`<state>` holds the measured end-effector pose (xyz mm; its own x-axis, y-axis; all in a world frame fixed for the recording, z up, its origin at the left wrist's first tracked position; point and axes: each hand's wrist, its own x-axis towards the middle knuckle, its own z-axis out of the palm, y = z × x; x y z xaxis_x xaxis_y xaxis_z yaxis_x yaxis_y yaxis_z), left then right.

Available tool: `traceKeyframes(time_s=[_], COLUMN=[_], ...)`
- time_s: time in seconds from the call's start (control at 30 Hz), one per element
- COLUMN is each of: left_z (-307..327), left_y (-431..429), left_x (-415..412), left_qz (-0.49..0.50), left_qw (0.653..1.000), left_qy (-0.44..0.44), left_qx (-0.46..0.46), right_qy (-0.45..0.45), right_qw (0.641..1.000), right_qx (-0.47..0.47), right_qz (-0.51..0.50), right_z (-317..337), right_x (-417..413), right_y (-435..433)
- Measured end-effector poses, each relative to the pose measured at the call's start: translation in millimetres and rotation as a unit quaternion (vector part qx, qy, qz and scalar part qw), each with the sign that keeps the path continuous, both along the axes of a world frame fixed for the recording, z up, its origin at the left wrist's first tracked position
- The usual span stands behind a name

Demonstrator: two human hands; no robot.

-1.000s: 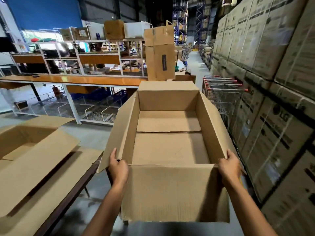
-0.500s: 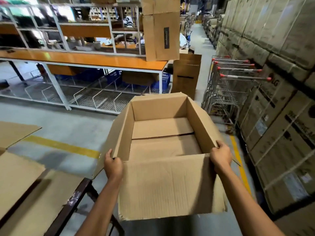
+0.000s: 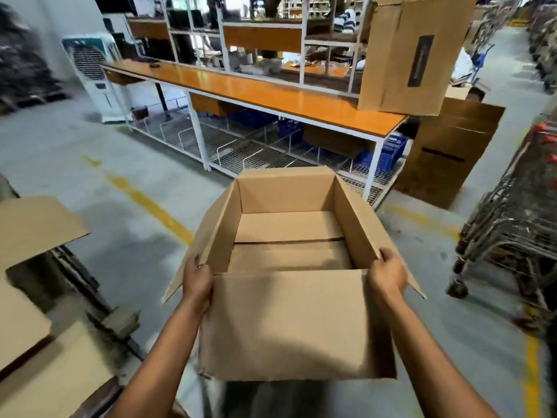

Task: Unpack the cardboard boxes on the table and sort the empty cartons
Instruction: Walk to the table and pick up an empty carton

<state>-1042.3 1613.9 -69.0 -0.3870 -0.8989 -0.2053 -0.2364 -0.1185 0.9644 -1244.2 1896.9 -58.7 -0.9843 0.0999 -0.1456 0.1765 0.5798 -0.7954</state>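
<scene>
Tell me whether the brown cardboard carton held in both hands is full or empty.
Empty: the open-topped brown cardboard carton shows only its bare bottom flaps inside.

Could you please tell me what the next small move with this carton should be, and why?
Probably lower the carton to the floor just ahead. It shows nothing inside, its flaps are open, and the left hand and right hand grip its near corners, holding it in the air.

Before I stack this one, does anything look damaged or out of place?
The carton looks sound and empty, apart from a frayed lower corner on its near flap. Beyond, the tall box seems to overhang the end of the orange bench.
</scene>
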Motion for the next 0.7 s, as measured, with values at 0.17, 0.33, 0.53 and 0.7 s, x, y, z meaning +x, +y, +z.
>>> traceKeyframes(time_s=[0.17,0.33,0.53,0.7], left_z=[-19,-17,-49,-55], left_y=[-51,-103,-214,-310], left_x=[-28,-55,-97,-127], left_qz=[0.072,0.14,0.191,0.243], left_qw=[0.997,0.989,0.98,0.968], left_qy=[0.013,-0.022,-0.021,-0.027], left_qx=[0.031,0.034,0.048,0.063], right_qy=[0.002,-0.025,-0.025,-0.022], right_qw=[0.996,0.987,0.977,0.968], right_qx=[0.009,0.036,0.053,0.061], right_qz=[0.09,0.154,0.207,0.241], right_z=[-11,-26,-37,-29], right_x=[-63,-116,-178,-229], right_y=[-61,-145,-282,-418])
